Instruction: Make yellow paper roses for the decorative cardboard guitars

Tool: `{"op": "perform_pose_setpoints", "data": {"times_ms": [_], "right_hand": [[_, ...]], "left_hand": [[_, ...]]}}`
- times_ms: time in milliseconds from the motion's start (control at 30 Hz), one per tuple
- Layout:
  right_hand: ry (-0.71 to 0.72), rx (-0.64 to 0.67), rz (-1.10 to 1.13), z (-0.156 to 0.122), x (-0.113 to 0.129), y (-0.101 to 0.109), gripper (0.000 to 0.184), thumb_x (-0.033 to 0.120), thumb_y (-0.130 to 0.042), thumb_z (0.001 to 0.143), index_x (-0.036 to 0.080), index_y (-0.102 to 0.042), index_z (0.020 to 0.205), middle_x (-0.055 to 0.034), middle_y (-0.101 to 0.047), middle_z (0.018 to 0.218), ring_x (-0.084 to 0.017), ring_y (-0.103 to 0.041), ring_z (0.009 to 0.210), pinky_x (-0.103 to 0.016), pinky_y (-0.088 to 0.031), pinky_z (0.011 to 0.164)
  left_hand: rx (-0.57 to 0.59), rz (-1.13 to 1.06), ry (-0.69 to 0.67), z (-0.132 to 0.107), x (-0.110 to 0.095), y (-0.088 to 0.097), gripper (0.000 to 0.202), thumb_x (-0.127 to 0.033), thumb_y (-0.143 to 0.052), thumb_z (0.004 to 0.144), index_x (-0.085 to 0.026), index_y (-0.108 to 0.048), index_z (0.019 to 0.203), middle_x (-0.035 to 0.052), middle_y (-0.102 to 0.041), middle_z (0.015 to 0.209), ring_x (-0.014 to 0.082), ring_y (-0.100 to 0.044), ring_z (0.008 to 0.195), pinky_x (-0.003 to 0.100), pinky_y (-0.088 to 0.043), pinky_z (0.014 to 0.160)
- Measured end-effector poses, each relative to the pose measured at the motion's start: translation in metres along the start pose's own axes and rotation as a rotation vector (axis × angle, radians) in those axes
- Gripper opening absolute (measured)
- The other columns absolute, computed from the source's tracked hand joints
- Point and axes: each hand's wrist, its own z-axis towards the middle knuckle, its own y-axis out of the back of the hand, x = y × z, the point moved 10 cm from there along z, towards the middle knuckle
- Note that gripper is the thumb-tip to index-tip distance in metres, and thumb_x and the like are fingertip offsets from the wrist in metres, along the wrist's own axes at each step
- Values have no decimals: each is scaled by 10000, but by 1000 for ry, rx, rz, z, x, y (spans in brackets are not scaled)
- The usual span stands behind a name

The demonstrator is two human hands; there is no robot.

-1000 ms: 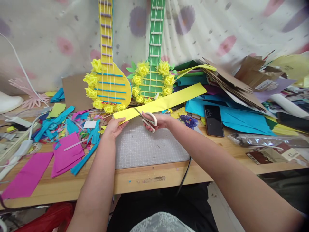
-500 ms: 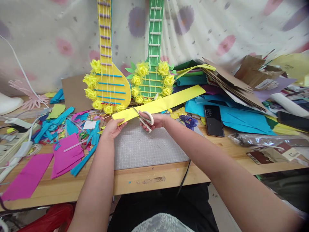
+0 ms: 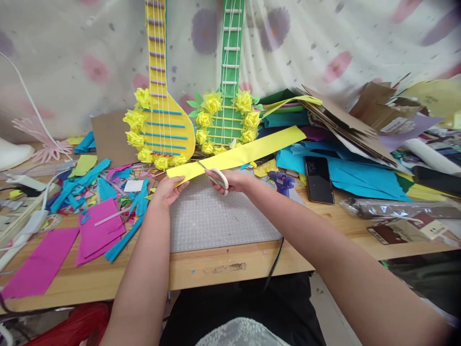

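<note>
A long yellow paper strip point(image 3: 248, 153) slants over the grey cutting mat point(image 3: 216, 226), its right end higher and farther off. My left hand point(image 3: 171, 191) pinches the strip near its left end, thumb on top. In my right hand point(image 3: 230, 180) is a pair of white-handled scissors point(image 3: 218, 178), with the blades across the strip a short way right of my left hand. The fingers partly hide the handles. Behind the strip stand a yellow paper guitar point(image 3: 165, 125) and a green paper guitar point(image 3: 226, 120), both trimmed with yellow paper flowers.
Paper scraps point(image 3: 104, 187) and magenta sheets point(image 3: 103, 230) lie on the left. A purple glue gun point(image 3: 283, 182), a phone point(image 3: 319, 180) and blue paper point(image 3: 363, 175) are on the right. Cardboard pieces point(image 3: 345, 129) are stacked behind them.
The scissor handles have closed together, with the blades still at the strip. My left hand and the strip have barely moved.
</note>
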Motion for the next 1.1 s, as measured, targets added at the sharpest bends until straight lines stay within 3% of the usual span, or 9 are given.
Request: {"op": "perform_pose_setpoints", "data": {"times_ms": [267, 367, 467, 600, 667, 733, 867, 967, 1100], "right_hand": [[40, -28, -123, -15, 3, 1, 482, 643, -436, 757, 167, -432, 683, 35, -400, 496, -50, -362, 390, -186, -278, 373], [52, -87, -531, -19, -3, 5, 477, 644, -445, 743, 176, -449, 655, -21, -492, 545, -107, -459, 473, -227, -341, 446], [130, -375, -1097, -30, 10, 12, 360, 533, -520, 738, 173, -520, 749, -104, -606, 726, -213, -572, 688, -294, -407, 600], [218, -404, -1338, -40, 18, -8, 231, 353, -526, 750, 148, -568, 849, -165, -625, 904, -288, -587, 866, -366, -425, 719], [266, -393, -1272, -45, 22, -10, 224, 342, -572, 720, 145, -583, 825, -167, -616, 952, -300, -566, 940, -379, -423, 775], [291, -436, -1039, -49, 26, 3, 312, 381, -639, 672, 153, -579, 876, -146, -609, 994, -287, -552, 980, -381, -420, 823], [287, -475, -124, -40, 11, 37, 589, 392, -697, 623, 179, -437, 1107, -92, -590, 1050, -171, -593, 888, -311, -483, 775], [383, -469, 405, -25, 5, 47, 459, 257, -666, 660, 188, -416, 1039, -50, -583, 995, -109, -598, 842, -258, -503, 763], [346, -664, 531, -13, -12, 69, 316, 140, -611, 648, 196, -413, 889, -7, -557, 882, -87, -586, 757, -213, -513, 674]], "left_hand": [[5, -77, -16, 0, -7, 4, 361, 53, -537, 646, -138, -624, 940, 48, -676, 850, 108, -637, 666, 150, -534, 525], [3, -171, -87, -2, -18, 6, 381, 30, -524, 675, -181, -612, 980, 34, -678, 912, 117, -646, 761, 174, -545, 604], [7, -219, -161, -4, -23, 2, 376, 15, -515, 685, -214, -606, 968, 11, -674, 956, 139, -635, 880, 267, -554, 733], [32, -237, -150, -5, -13, -11, 313, -31, -523, 695, -194, -610, 947, 29, -676, 953, 163, -629, 898, 338, -546, 781], [54, -245, -159, -7, -10, -18, 304, -49, -534, 694, -186, -610, 955, 38, -676, 955, 162, -627, 896, 334, -541, 786], [81, -242, -176, -10, -7, -25, 310, -54, -550, 684, -183, -612, 959, 41, -676, 964, 160, -623, 908, 324, -532, 798], [122, -161, -187, -16, 3, -44, 284, -67, -590, 657, -177, -624, 917, 41, -677, 966, 176, -622, 924, 315, -523, 794], [120, -56, -155, -19, 15, -56, 270, -66, -623, 631, -165, -628, 882, 40, -683, 926, 182, -632, 884, 315, -517, 785], [108, -5, -122, -16, 22, -59, 173, -77, -620, 656, -146, -623, 814, 52, -683, 840, 162, -633, 848, 295, -491, 800]]}}
